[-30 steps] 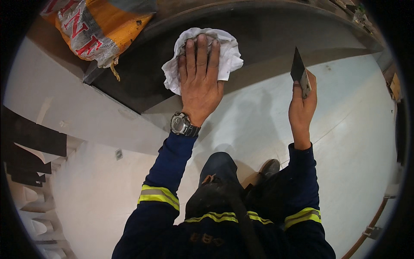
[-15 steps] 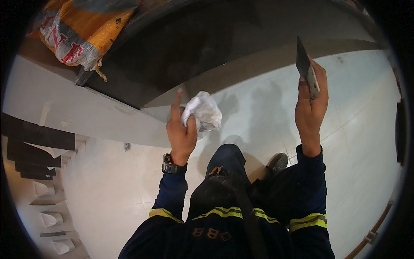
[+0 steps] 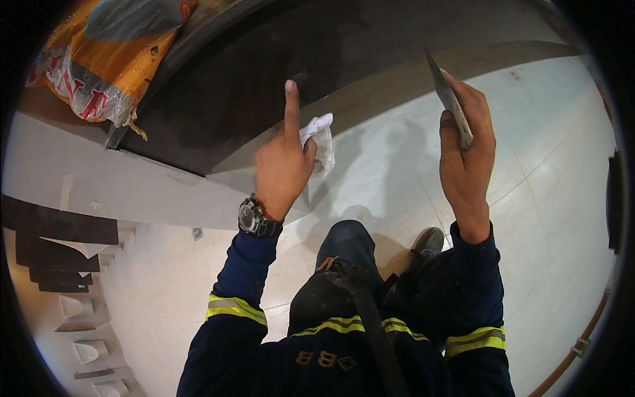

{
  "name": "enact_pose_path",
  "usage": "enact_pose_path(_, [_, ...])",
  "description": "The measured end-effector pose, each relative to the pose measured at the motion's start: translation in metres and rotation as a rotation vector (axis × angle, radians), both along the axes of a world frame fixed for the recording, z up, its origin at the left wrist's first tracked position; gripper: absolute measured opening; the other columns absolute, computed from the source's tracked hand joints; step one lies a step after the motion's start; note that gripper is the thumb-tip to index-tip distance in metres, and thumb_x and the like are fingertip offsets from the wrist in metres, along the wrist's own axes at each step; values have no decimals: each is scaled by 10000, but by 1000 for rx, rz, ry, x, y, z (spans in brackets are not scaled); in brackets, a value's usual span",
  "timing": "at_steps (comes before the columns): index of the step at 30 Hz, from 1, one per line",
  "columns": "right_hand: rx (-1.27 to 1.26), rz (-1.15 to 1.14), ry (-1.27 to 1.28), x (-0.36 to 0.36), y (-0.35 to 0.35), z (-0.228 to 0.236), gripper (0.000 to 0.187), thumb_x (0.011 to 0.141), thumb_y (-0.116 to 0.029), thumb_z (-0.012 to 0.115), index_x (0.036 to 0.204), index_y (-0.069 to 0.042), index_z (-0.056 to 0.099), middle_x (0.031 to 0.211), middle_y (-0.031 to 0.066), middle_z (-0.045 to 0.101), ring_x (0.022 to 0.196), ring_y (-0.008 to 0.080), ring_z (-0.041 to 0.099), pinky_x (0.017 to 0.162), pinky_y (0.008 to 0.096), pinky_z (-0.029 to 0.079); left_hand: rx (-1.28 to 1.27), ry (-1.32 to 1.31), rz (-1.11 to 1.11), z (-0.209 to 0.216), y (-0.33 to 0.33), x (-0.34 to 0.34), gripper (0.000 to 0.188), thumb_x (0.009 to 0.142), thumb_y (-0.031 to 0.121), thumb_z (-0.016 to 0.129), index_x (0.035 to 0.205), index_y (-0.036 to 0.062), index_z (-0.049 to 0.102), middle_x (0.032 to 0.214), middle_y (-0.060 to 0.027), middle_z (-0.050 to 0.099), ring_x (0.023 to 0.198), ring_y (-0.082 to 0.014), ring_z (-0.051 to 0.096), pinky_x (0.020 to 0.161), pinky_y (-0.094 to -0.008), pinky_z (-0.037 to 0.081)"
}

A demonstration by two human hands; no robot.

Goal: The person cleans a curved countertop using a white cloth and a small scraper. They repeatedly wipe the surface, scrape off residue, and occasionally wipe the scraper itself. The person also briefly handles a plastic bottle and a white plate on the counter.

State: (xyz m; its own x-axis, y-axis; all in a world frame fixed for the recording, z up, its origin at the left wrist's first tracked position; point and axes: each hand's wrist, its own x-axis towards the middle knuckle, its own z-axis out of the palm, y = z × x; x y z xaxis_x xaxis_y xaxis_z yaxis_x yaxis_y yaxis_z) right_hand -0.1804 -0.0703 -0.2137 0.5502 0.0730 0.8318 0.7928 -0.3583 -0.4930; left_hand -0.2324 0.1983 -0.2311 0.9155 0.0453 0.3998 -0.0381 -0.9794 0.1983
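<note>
Over the near edge of a dark countertop (image 3: 245,86), my left hand (image 3: 281,169) points forward with its index finger stretched out. Its thumb and other fingers are closed on a crumpled white cloth (image 3: 323,147), which partly hides behind the hand. My right hand (image 3: 468,149) is raised to the right, above the pale floor. It grips a flat scraper (image 3: 450,99), with the thin dark blade pointing up and away and turned nearly edge-on. The scraper and the cloth are well apart.
An orange and white plastic sack (image 3: 109,66) rests at the counter's far left end. Below the top runs a pale front panel (image 3: 159,188). Dark panels and several white urinals (image 3: 89,351) stand at the left. A brown pipe (image 3: 569,351) runs at lower right.
My left hand has moved forward over the countertop with the cloth, its index finger reaching farther. My right hand has shifted slightly left, and the scraper's blade has tilted to the left.
</note>
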Motion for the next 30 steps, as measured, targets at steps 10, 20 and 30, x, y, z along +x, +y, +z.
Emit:
enact_pose_path(10, [-13, 32, 36, -8, 9, 8, 581, 825, 120, 503, 1360, -73, 619, 1256, 164, 613, 1118, 289, 653, 937, 373, 542, 78, -7, -75, 3, -11, 20, 1092, 845, 138, 718, 1647, 180, -22, 835, -208, 715, 676, -361, 708, 653, -419, 580])
enact_pose_path(20, [-1, 63, 65, -11, 10, 5, 565, 835, 118, 533, 1360, -74, 621, 1246, 157, 603, 1097, 290, 643, 933, 374, 540, 74, 82, 26, 16, -7, -2, 1055, 844, 127, 709, 1651, 220, 34, 796, -198, 714, 697, -373, 717, 658, -434, 586])
enact_pose_path(30, [-26, 60, 101, -15, 4, 10, 577, 810, 120, 553, 1351, -66, 622, 1252, 162, 603, 1109, 317, 632, 956, 399, 525, 25, 140, 21, 33, -13, -1, 1026, 855, 150, 699, 1649, 243, 57, 895, -246, 726, 736, -405, 715, 668, -472, 577])
